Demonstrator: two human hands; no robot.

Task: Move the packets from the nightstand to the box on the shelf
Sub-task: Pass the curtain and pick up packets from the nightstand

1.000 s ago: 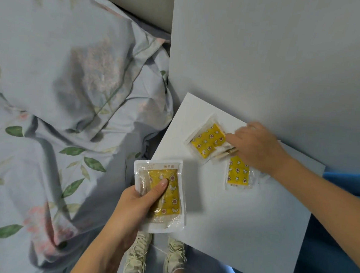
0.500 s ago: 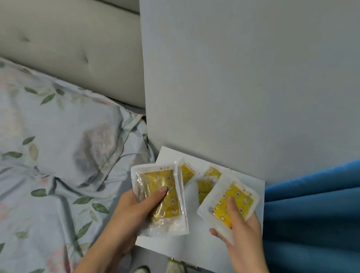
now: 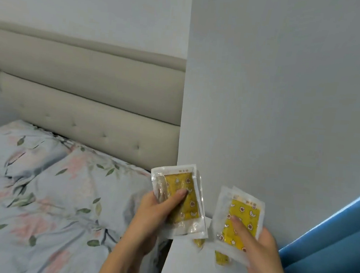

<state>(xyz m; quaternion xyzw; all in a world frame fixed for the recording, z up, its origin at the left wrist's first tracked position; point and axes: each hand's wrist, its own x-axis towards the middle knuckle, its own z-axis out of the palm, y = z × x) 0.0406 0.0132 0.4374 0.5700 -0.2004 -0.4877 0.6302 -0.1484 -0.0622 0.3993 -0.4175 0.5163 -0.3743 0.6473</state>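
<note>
Head view: the left hand (image 3: 154, 213) pinches a packet (image 3: 178, 199) under its thumb, above the nightstand (image 3: 184, 266). The right hand (image 3: 260, 252) pinches more packets (image 3: 240, 221), their lower edges hidden. The box is out of view.

Nightstand (image 3: 186, 266) (mostly hidden) behind packets (image 3: 240, 221)

A floral bedspread (image 3: 48, 189) lies below a beige padded headboard (image 3: 86, 96), a blue curtain (image 3: 335, 250) at right.

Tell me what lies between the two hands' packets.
In the head view, between the left packet and the right packet shows only grey wall and, lower, the white nightstand top.
</note>
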